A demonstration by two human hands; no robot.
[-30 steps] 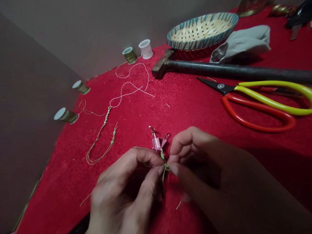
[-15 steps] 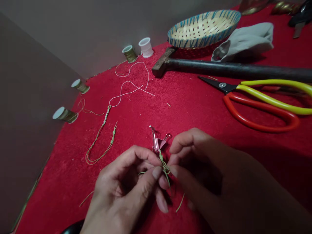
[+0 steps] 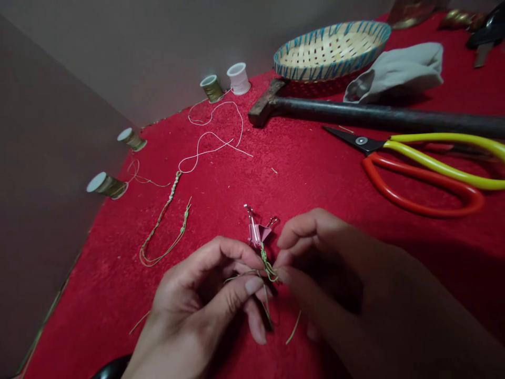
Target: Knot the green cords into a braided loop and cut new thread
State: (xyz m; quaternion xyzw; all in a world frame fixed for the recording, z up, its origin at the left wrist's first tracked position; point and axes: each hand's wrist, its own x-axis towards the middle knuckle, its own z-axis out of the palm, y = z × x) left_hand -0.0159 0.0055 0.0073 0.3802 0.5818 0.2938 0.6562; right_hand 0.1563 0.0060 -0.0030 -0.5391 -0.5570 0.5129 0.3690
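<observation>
A pink binder clip (image 3: 258, 233) grips the top of a short knotted green cord (image 3: 265, 258) near the front of the red surface. Loops and loose strands of that cord hang between my hands. My left hand (image 3: 209, 300) is curled at its left side, with strands running across the fingers and thumb. On the right, my right hand (image 3: 331, 279) pinches a loop of the cord between thumb and fingers; its palm is in deep shadow. Left of them lies a braided cord (image 3: 160, 213) bent into a curve, with a white thread (image 3: 205, 151) near its upper end.
Spools of green thread (image 3: 105, 185) stand along the left edge, with a white spool (image 3: 238, 79) at the back. A hammer (image 3: 335, 109), red-and-yellow-handled scissors (image 3: 381, 145), a woven basket (image 3: 331, 52) and a grey cloth (image 3: 398, 73) lie at the right and back.
My left thumb and forefinger have parted slightly, and a strand now crosses between them. My right hand still pinches the loop. The whole view has shifted a little.
</observation>
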